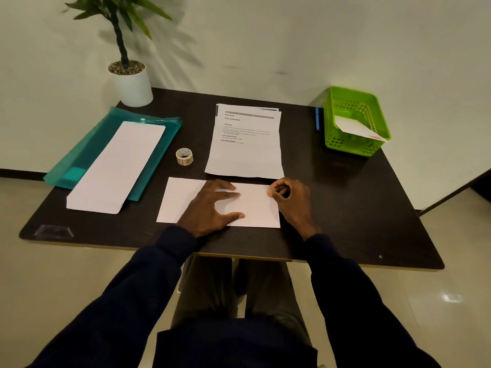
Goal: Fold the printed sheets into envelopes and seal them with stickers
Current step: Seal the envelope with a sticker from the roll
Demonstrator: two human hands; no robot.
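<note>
Our left hand (212, 205) lies flat, fingers spread, on the folded sheet (255, 208) near the table's (345, 208) front edge. Our right hand (289, 197) pinches a small sticker (270, 192) at the sheet's right edge. Printed sheets (247, 144) lie just behind, the sticker roll (184, 156) to their left. Bare table lies right. The green basket (356, 120) holds a folded white paper.
</note>
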